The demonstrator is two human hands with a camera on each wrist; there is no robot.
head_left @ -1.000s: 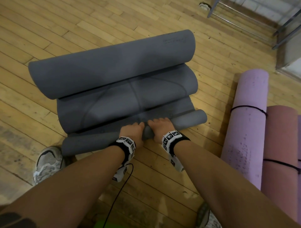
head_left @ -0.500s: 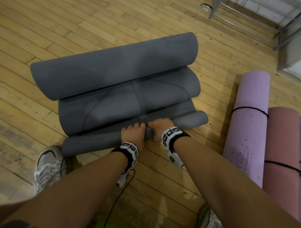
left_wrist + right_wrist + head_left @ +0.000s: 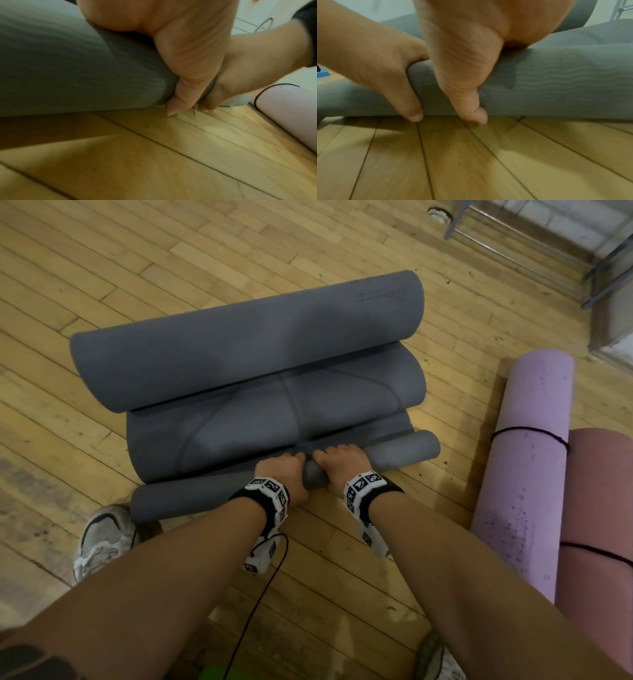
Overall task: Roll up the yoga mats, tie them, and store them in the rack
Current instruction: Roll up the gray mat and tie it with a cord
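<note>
A grey yoga mat (image 3: 260,364) lies on the wooden floor in loose, wavy folds. Its near end is rolled into a thin tight tube (image 3: 404,451) (image 3: 68,67) (image 3: 556,83). Both hands grip that tube side by side at its middle. My left hand (image 3: 284,470) (image 3: 185,60) curls over the top with the thumb down at the floor side. My right hand (image 3: 340,457) (image 3: 464,75) does the same just to its right. The fingers on the far side of the tube are hidden.
A rolled lilac mat (image 3: 527,460) tied with black cord lies to the right, with a rolled pink mat (image 3: 599,525) beside it. A metal rack's frame (image 3: 520,244) stands at the far right. My shoes (image 3: 102,539) are near the tube's left end.
The hands stay on the thin tube and have shifted slightly forward with it; the folded mat looks nearly unchanged.
</note>
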